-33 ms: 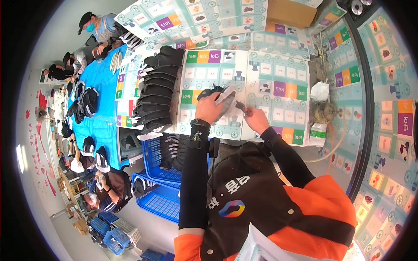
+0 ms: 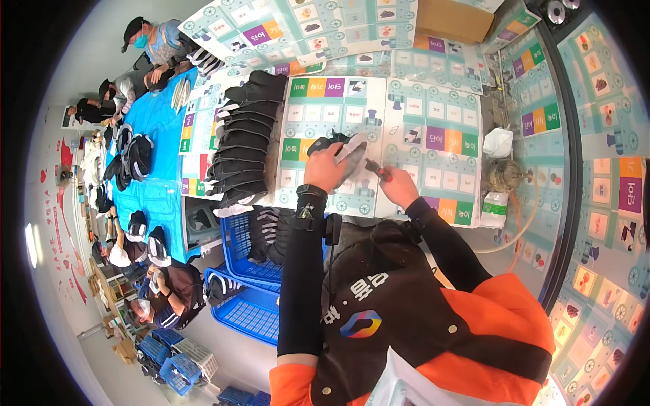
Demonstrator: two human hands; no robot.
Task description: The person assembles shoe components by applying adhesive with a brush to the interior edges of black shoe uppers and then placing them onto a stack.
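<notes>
My left hand point(image 2: 326, 169) is closed around a black and grey shoe upper point(image 2: 353, 157), which has a pale toothed strip along it. It is held just over the printed sheet point(image 2: 330, 101) that covers the bench. In my right hand point(image 2: 401, 188), the fingers are wrapped round a small hand tool point(image 2: 374, 168) with a dark head and red on its grip; its exact kind is unclear. The tool's head points at the upper and sits just to its right, apart from it. To the left of my left hand lies a long overlapping row of black shoe uppers point(image 2: 245, 139).
Blue baskets point(image 2: 254, 318) with more uppers stand below the bench's front left edge. A cardboard box point(image 2: 453, 20) is at the back. A white bag point(image 2: 497, 142) and a hose lie at the right. Several people sit along a blue-covered table point(image 2: 152, 203) at the left.
</notes>
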